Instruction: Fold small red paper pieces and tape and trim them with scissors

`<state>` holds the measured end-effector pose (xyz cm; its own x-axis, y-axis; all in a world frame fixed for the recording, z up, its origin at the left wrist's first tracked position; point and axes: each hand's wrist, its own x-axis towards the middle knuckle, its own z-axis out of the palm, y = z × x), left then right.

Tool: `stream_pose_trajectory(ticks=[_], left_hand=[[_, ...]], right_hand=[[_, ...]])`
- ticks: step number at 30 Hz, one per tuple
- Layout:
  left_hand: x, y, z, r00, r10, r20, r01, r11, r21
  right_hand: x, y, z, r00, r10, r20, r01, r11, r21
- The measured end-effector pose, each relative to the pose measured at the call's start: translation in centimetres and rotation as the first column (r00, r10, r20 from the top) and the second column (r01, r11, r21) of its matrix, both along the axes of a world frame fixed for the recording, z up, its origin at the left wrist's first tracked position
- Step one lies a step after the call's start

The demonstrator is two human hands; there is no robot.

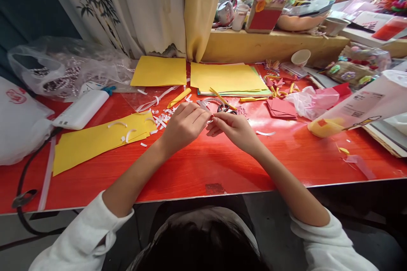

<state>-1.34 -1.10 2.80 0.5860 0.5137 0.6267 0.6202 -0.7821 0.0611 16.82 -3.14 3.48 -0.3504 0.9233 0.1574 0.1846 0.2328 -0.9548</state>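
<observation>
My left hand (187,125) and my right hand (233,129) meet above the red table, fingertips pinched together. Something small and reddish is between them, mostly covered by the fingers, so its kind cannot be told. Just beyond the hands lie dark-handled scissors (226,109) and a thin rolled yellow paper strip (222,98). Left of my left hand is a scatter of white paper scraps (161,119). A thicker yellow paper roll (179,98) rests behind them. Cut yellow paper pieces (95,140) are stacked at the left, with curled white strips on top.
Yellow sheets (159,71) and a paper stack (225,77) lie along the back of the red table (190,178). Dark red paper squares (281,109) and a white paper-covered roll (352,103) are at the right. A white power bank-like box (81,109) and plastic bags (22,123) stand left.
</observation>
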Motion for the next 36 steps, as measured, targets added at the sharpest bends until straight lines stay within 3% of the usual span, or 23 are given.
stream_pose_trajectory(ticks=[8,19,28,36], left_hand=[[0.5,-0.2,-0.1,0.997,0.031,0.068,-0.039,0.991,0.129],[0.9,-0.2,0.1,0.987,0.011,0.160,-0.016,0.999,0.034],[1.0,-0.2,0.3,0.976,-0.018,0.215,0.013,1.000,0.029],[1.1,-0.4,0.5,0.967,-0.014,0.255,0.028,0.998,-0.050]], right_hand=[[-0.2,0.0,-0.2,0.992,-0.083,0.098,0.073,0.992,0.104],[-0.2,-0.1,-0.5,0.923,-0.227,0.312,0.069,0.893,0.445],[-0.2,0.1,-1.1,0.920,-0.257,0.294,0.052,0.827,0.560],[-0.2,0.0,-1.0,0.907,-0.276,0.317,0.058,0.828,0.557]])
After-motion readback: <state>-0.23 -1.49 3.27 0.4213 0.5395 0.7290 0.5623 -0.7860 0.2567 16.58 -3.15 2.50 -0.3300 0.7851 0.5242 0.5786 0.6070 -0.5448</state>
